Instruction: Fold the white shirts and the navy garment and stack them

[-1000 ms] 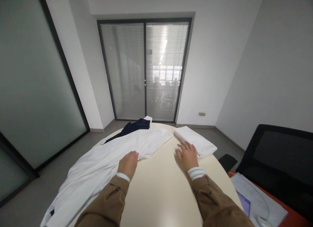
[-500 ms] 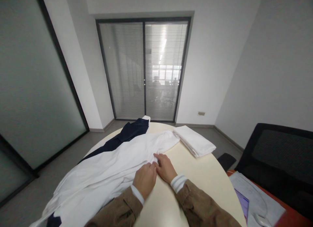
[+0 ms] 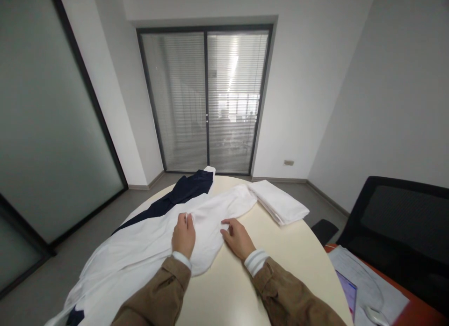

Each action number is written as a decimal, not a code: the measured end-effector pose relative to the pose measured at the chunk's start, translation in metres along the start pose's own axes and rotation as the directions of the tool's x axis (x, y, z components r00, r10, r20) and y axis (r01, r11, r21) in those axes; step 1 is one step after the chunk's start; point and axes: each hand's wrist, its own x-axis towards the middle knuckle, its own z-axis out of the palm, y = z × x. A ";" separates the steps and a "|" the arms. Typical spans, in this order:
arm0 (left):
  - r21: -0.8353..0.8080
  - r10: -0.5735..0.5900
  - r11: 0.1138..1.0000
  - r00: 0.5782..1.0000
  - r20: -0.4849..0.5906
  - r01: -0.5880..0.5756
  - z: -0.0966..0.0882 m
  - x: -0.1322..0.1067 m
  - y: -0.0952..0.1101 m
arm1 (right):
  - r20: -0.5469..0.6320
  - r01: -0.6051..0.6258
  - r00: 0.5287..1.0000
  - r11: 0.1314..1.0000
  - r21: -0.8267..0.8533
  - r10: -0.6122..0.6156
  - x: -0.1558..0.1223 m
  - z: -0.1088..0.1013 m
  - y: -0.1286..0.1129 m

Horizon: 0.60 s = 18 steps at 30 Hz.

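A large white garment (image 3: 140,251) lies spread and crumpled over the left half of a round cream table (image 3: 280,260). My left hand (image 3: 183,235) rests on it with the fingers pinched on a fold of the white cloth. My right hand (image 3: 236,237) sits at the garment's right edge, its fingertips closed on the cloth's hem. A dark navy garment (image 3: 182,190) lies partly under the white one at the far side. A folded white cloth (image 3: 278,202) sits at the far right of the table, apart from both hands.
A black mesh chair (image 3: 400,223) stands at the right. Papers, a white cable and a device (image 3: 361,288) lie on a red surface at the lower right. Glass doors with blinds are behind the table, a glass wall at the left.
My right hand left the folded cloth and came to the white garment's edge. My left hand shifted left and forward, gathering a fold. The garment has slid, uncovering more of the navy one.
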 end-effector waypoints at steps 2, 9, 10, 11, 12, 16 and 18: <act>-0.122 0.032 0.991 0.992 -0.122 -0.047 -0.005 -0.005 0.004 | -0.003 -0.026 1.000 1.000 -0.010 0.026 0.000 0.001 0.001; -0.039 0.694 0.711 0.691 0.202 -0.702 -0.007 -0.044 0.023 | -0.105 0.007 0.994 0.999 0.039 -0.003 0.005 -0.005 -0.002; -0.053 0.739 0.643 0.602 0.304 -0.764 -0.005 -0.048 0.026 | -0.143 -0.040 0.989 0.997 0.070 0.050 0.006 -0.008 -0.002; -0.060 0.753 0.594 0.529 0.390 -0.802 -0.004 -0.052 0.029 | -0.171 -0.104 0.978 0.989 0.106 0.122 0.007 -0.010 -0.001; -0.059 0.749 0.562 0.477 0.460 -0.825 -0.003 -0.056 0.032 | -0.185 -0.168 0.964 0.976 0.142 0.193 0.008 -0.012 0.000; -0.045 0.701 0.531 0.409 0.584 -0.846 -0.004 -0.065 0.040 | -0.143 -0.234 0.956 0.961 0.151 0.255 0.010 -0.013 0.008; -0.018 0.685 0.581 0.478 0.550 -0.813 -0.007 -0.063 0.039 | -0.135 -0.222 0.961 0.964 0.146 0.242 0.011 -0.011 0.014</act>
